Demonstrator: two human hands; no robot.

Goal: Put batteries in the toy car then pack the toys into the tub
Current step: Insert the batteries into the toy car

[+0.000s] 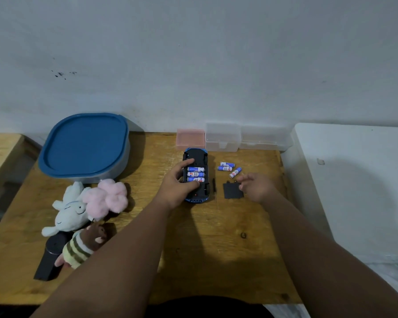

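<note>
Writing: I see blue-and-white wrappers with a red mark on every battery; the lettering is too small for me to read
Toy car (205, 160): one, blue body, lying wheels-up near the far edge of the worktop (216, 249), centre-right, battery bay open
Fitted batteries (195, 174): three, side by side across the bay
Loose batteries (225, 168): three, on the worktop just right of the car, two touching, the third slightly nearer
Battery cover (231, 191): one, flat black panel, lying on the worktop right of the car
Screwdriver (214, 189): one, thin, lying between the car and the cover
Left hand (177, 187): grips the car from its left side, fingers curled over the far end of the bay, thumb on the nearest battery
Right hand (257, 187): fingers loosely bent, holding nothing, at the right edge of the cover; I cannot tell whether they touch it
Tub (122, 164): one, grey, at the far left corner, blue lid (85, 143) on it
Plush toys: three, along the left edge in front of the tub: white (70, 212), pink (108, 196), brown with a striped top (83, 246)
Black cylinder (48, 258): one, lying partly under the plush toys
Plastic boxes: three, on the far edge behind the car: one pink (190, 138), two clear (223, 136) (265, 138)
</note>
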